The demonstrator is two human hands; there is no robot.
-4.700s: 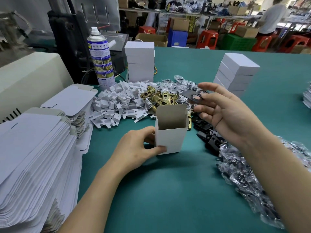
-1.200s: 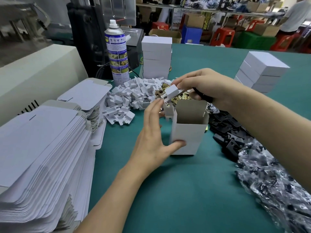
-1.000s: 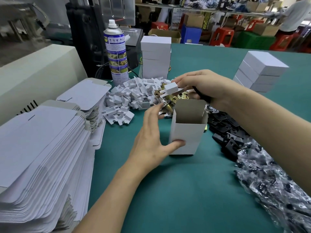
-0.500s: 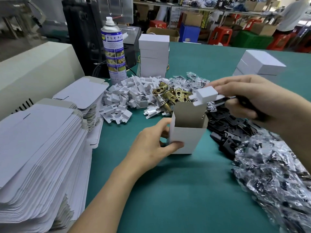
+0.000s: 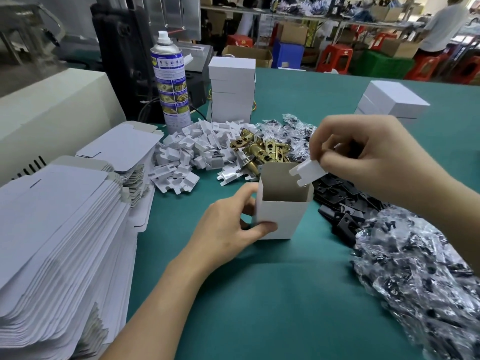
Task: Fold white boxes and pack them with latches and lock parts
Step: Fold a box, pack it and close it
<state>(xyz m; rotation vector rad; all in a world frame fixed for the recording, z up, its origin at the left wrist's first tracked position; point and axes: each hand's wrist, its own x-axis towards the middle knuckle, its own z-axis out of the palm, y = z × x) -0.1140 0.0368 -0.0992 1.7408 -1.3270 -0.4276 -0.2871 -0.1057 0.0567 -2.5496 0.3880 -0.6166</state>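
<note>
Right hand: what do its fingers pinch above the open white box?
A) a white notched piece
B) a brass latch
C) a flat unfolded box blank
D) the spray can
A: the right hand pinches a white notched piece over the mouth of the open white box, which the left hand grips; the brass latches lie in a pile behind it.

Open white box (image 5: 281, 216): floor hidden behind own front wall, contents untold. Left hand (image 5: 228, 227) grips box, fingertips lost behind its left wall. Right hand (image 5: 363, 157) pinches white insert (image 5: 307, 172), upper end buried under fingers; dark shape inside curled palm unclear. Brass latches (image 5: 259, 149) partly masked by box. Stack of closed boxes (image 5: 392, 100): lower rows hidden behind right hand. Flat box blanks (image 5: 52, 242) cropped left and bottom; bagged parts (image 5: 415, 294) cropped right and bottom, blurred through plastic. Spray can (image 5: 170, 81) label too small to read.
</note>
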